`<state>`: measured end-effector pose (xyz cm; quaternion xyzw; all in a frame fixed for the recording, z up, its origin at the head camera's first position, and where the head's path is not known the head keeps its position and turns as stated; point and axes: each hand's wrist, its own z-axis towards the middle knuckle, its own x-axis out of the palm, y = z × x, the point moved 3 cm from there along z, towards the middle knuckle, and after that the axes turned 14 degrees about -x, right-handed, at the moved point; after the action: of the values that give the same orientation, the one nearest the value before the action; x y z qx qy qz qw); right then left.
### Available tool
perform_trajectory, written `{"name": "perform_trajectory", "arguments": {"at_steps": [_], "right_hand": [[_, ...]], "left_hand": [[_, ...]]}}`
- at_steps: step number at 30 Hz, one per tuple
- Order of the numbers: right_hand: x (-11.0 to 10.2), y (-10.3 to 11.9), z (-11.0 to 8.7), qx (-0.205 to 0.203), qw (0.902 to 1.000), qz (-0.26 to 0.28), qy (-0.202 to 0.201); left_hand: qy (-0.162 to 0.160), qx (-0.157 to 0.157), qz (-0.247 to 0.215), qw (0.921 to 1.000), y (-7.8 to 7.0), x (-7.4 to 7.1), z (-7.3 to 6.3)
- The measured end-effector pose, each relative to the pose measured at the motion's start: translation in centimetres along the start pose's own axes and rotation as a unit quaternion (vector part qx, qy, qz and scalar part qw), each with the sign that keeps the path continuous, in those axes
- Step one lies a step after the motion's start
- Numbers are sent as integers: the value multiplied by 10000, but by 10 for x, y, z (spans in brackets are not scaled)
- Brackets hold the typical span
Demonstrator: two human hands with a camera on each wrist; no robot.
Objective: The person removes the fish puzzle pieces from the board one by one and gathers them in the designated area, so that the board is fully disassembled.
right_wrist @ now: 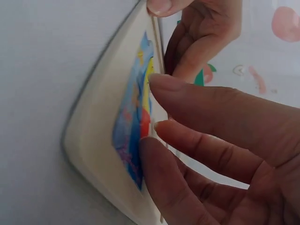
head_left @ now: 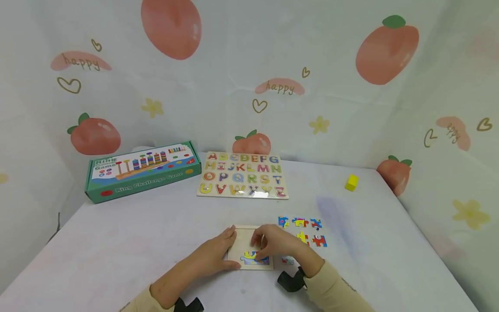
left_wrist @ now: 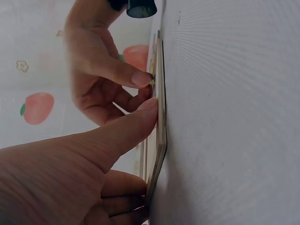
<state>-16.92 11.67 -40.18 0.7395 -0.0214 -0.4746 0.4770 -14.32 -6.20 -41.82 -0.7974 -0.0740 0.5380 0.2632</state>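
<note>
A small wooden puzzle tray (head_left: 240,241) lies on the white table, with joined puzzle pieces (head_left: 248,257) along its near side. My left hand (head_left: 213,255) holds the tray at its left side, thumb on the near corner (left_wrist: 149,104) and fingers at the far edge. Over the tray, my right hand (head_left: 277,242) has its curled thumb and fingertips on a red and yellow puzzle piece (right_wrist: 146,116) among the blue ones. Loose puzzle pieces (head_left: 319,241) lie to the right of the tray; my right hand partly covers some.
An alphabet board (head_left: 242,175) lies at the back middle. Left of it stands a green Ring Challenge Game box (head_left: 143,171). A yellow block (head_left: 351,183) sits at the back right. A printed curtain (head_left: 226,65) hangs behind the table (head_left: 136,234).
</note>
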Motion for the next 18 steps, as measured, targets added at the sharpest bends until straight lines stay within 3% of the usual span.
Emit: {"name": "perform_trajectory", "arguments": {"at_steps": [18], "right_hand": [[5, 6, -1, -17, 9999, -66, 132]], "left_hand": [[-78, 78, 7, 9999, 1, 1, -1]]}}
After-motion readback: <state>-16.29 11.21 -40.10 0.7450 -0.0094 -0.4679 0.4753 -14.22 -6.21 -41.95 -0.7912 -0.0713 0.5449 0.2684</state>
